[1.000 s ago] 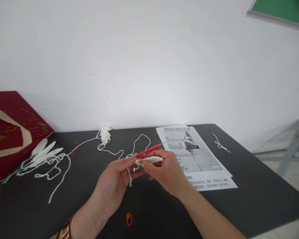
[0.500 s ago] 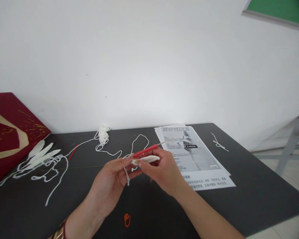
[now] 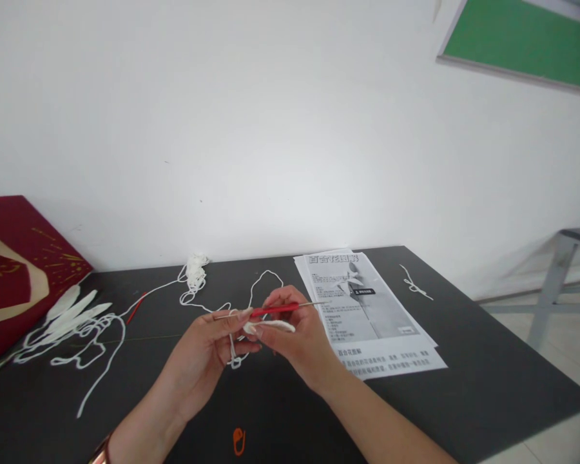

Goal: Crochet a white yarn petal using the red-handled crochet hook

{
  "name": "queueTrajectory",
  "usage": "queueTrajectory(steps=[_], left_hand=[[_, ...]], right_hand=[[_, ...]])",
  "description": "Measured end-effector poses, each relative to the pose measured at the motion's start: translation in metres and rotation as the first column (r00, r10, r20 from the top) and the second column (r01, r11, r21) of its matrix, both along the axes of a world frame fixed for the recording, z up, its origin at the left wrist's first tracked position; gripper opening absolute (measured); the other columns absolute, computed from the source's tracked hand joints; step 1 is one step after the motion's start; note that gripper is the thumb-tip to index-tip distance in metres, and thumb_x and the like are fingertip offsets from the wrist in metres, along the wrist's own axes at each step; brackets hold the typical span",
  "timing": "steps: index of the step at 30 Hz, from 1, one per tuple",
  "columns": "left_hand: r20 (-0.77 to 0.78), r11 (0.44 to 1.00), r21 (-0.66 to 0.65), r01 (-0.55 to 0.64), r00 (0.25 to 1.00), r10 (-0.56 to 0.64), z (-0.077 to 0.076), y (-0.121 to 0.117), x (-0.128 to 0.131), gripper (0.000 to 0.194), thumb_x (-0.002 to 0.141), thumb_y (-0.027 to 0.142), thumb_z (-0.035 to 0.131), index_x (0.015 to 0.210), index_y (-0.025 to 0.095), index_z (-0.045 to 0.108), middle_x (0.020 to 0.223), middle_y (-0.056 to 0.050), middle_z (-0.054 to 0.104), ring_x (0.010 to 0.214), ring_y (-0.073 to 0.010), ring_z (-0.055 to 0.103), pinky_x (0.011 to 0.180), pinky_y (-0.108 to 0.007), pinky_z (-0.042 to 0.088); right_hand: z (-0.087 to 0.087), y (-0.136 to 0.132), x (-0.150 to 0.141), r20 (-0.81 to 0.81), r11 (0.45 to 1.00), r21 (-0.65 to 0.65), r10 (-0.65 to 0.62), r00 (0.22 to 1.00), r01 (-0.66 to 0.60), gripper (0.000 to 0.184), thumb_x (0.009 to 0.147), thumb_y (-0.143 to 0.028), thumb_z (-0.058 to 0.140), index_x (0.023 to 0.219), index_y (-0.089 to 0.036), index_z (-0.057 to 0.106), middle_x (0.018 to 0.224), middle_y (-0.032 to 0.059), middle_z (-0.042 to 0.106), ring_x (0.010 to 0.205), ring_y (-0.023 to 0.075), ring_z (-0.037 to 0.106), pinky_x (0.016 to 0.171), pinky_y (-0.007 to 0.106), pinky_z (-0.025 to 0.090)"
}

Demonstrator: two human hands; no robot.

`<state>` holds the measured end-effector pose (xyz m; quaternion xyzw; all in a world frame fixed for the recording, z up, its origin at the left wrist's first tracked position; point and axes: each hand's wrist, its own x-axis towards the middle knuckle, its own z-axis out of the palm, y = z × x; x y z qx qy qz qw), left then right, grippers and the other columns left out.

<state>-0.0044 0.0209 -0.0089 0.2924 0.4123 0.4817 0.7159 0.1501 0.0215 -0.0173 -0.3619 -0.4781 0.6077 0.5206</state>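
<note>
Near the table's middle, my left hand (image 3: pixel 200 357) pinches a double-ended crochet hook (image 3: pixel 276 310) at the left part of its red handle. White yarn hangs by its fingers. My right hand (image 3: pixel 302 345) is closed on a small white crocheted petal (image 3: pixel 278 325), thumb over its left end. The hook lies above the petal, and its right part runs along the right fingers with the metal tip pointing at the papers. Fingers cover part of the petal, and I cannot see where the yarn joins it. Below the hands lies an orange stitch marker (image 3: pixel 239 442).
Several white petals (image 3: pixel 72 316) with long tails lie at left, beside a dark red bag (image 3: pixel 9 270) and a red stick-like tool (image 3: pixel 136 307). A yarn bundle (image 3: pixel 196 272) sits by the wall. Printed sheets (image 3: pixel 391 361) and a small knotted yarn piece (image 3: pixel 415 286) lie at right.
The hook has turned flatter, and its left metal tip now shows past my left thumb. Both hands appear slightly further left and lower; the camera view has shifted as well.
</note>
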Motion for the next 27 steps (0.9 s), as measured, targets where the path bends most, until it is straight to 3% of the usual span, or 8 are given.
queueTrajectory(steps=[7,12,19,23,27], left_hand=[[-0.179,0.987,0.111,0.12,0.979,-0.099,0.002,0.005,-0.006,0.014,0.073,0.025,0.078,0.079,0.013,0.08,0.076,-0.012,0.077,0.064,-0.0193,0.067,0.061,-0.028,0.057],[-0.282,0.979,0.14,0.15,0.954,-0.105,0.0,0.01,-0.01,0.016,0.074,0.027,0.078,0.082,0.013,0.081,0.081,-0.013,0.078,0.07,-0.0204,0.07,0.064,-0.026,0.056],[-0.186,0.989,0.148,0.033,0.983,-0.005,-0.006,0.013,-0.007,0.018,0.068,0.023,0.082,0.084,0.015,0.079,0.081,-0.01,0.078,0.074,-0.0204,0.07,0.068,-0.026,0.056],[-0.169,0.986,0.155,-0.061,0.982,0.088,-0.009,0.011,-0.008,0.045,0.068,0.021,0.083,0.112,0.02,0.073,0.079,-0.004,0.076,0.069,-0.0148,0.067,0.064,-0.021,0.053],[-0.148,0.989,0.144,-0.045,0.987,0.066,-0.008,0.008,-0.008,0.067,0.07,0.019,0.081,0.132,0.027,0.058,0.077,0.0,0.072,0.077,-0.0143,0.067,0.073,-0.021,0.052]], right_hand=[[-0.008,-0.001,-0.005,-0.307,0.996,-0.083,0.008,0.952,-0.035,0.029,0.078,-0.045,0.072,0.085,-0.018,0.062,0.064,-0.0024,0.061,0.05,0.0095,0.051,0.045,0.019,0.044],[-0.019,0.001,-0.013,-0.426,0.979,-0.205,-0.095,0.9,0.006,0.03,0.07,-0.037,0.08,0.088,-0.018,0.063,0.065,-0.0016,0.066,0.054,0.0105,0.057,0.048,0.02,0.046],[-0.023,0.003,-0.013,-0.521,0.96,-0.279,-0.128,0.844,-0.026,0.029,0.066,-0.032,0.083,0.083,-0.018,0.064,0.065,-0.0008,0.068,0.058,0.0116,0.06,0.05,0.02,0.05],[-0.022,0.004,-0.009,-0.552,0.951,-0.298,-0.102,0.827,-0.081,0.029,0.067,-0.031,0.083,0.084,-0.017,0.064,0.07,0.0003,0.069,0.058,0.0116,0.061,0.047,0.02,0.053],[-0.023,0.004,-0.01,-0.575,0.945,-0.307,-0.09,0.813,-0.112,0.029,0.067,-0.03,0.083,0.084,-0.017,0.064,0.069,0.0004,0.069,0.057,0.0106,0.06,0.045,0.018,0.052]])
